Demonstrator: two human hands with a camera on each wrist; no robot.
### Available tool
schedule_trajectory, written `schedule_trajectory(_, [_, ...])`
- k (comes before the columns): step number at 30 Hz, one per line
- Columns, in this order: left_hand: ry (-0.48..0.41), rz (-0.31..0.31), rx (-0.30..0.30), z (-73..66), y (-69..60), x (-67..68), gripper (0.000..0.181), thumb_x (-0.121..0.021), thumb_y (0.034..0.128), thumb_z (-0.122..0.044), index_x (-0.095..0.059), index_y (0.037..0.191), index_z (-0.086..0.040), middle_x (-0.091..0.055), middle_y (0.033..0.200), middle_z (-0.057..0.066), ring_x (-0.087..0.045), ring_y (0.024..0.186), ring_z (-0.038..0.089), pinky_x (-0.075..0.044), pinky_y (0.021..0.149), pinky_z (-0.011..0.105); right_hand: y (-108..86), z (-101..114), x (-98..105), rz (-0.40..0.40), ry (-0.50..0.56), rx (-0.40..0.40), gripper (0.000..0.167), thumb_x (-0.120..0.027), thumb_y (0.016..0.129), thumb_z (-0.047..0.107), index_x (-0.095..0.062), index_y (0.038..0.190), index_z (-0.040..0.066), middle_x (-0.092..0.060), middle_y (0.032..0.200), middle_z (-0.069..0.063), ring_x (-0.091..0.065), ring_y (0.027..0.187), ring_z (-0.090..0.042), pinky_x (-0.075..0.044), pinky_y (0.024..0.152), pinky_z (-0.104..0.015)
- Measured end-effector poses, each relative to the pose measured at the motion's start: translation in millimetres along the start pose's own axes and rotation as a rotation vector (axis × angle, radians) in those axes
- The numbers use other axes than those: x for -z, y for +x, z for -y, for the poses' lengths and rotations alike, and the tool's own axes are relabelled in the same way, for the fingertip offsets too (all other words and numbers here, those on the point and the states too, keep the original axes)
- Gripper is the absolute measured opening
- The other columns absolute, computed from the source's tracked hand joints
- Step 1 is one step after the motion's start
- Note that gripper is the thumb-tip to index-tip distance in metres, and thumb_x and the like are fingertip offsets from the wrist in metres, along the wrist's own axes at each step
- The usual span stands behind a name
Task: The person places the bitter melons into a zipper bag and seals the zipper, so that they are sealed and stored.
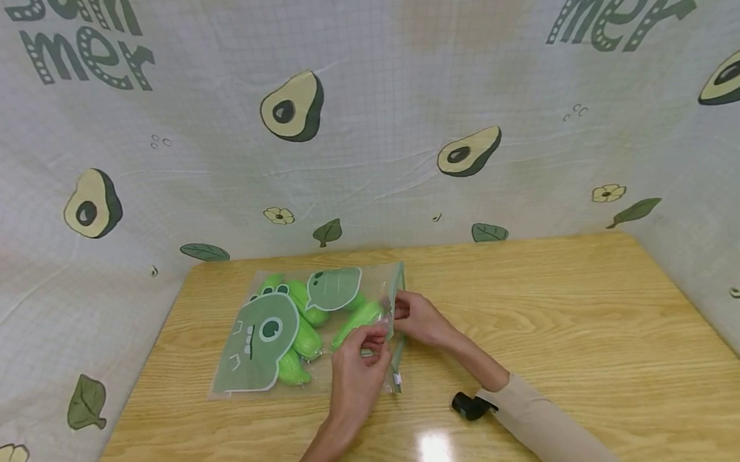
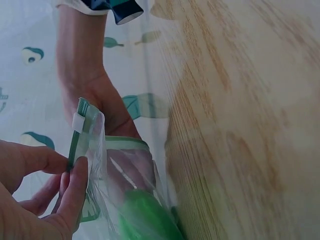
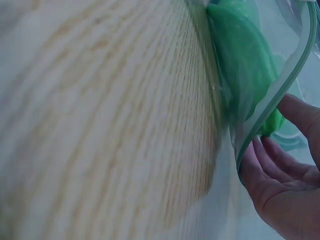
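A clear zip bag [image 1: 319, 370], printed with a green cartoon monster, lies on the table with its mouth to the right. Several bright green, elongated vegetable-shaped pieces [image 1: 307, 339] lie inside. My left hand [image 1: 357, 370] pinches the near part of the bag's green zip edge [image 2: 76, 137] between thumb and fingers, close to the white slider [image 2: 78, 122]. At the parted mouth, my right hand [image 1: 421, 319] reaches in. Its thumb and fingers [image 3: 257, 160] close around the end of one green piece [image 3: 245, 55]. Clear plastic partly veils these fingers in the left wrist view.
The wooden table [image 1: 552, 317] extends right of the bag and toward the front. A white cloth [image 1: 372, 112] printed with avocados and leaves hangs behind it and along both sides. Black wrist cameras [image 1: 470, 406] are strapped at the sleeves.
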State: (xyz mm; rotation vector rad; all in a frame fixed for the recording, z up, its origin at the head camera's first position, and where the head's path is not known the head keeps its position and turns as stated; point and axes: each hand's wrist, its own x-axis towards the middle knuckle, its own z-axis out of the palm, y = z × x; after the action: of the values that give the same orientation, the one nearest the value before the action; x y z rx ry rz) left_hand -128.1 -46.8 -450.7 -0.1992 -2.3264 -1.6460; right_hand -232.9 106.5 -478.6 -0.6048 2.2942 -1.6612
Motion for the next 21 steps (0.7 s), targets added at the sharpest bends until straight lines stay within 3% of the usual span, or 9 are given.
schedule_trajectory(5, [-0.007,0.0,-0.003,0.2,-0.3,0.1,0.022,-0.067,0.0854,0.011,-0.072,0.104,0.001,-0.069,0.096,0.009,-0.069,0.084,0.02,-0.06,0.071,0.022,3.5,-0.2,-2.0,0.0,-0.023,-0.003,0.042,-0.065,0.093,-0.005,-0.054,0.131,-0.016,-0.067,0.117,-0.03,-0.07,0.105,-0.037,-0.059,0.089,-0.036])
schedule_trajectory(13, [-0.003,0.001,-0.01,-0.2,-1.4,-0.3,0.023,-0.067,0.0848,0.012,-0.072,0.103,0.0,-0.069,0.096,0.009,-0.069,0.083,0.02,-0.06,0.071,0.021,6.8,-0.2,-5.6,-0.002,-0.073,-0.002,0.036,-0.063,0.087,-0.011,-0.06,0.123,-0.016,-0.068,0.113,-0.028,-0.071,0.103,-0.036,-0.058,0.08,-0.028])
schedule_trajectory(21, [0.014,-0.004,-0.011,-0.7,-1.4,-0.3,0.023,-0.067,0.084,0.012,-0.072,0.102,0.0,-0.069,0.095,0.009,-0.069,0.083,0.02,-0.06,0.071,0.021,9.4,0.1,-7.5,-0.036,-0.127,-0.024,0.034,-0.068,0.089,-0.005,-0.064,0.122,-0.011,-0.07,0.116,-0.026,-0.07,0.106,-0.038,-0.059,0.086,-0.037])
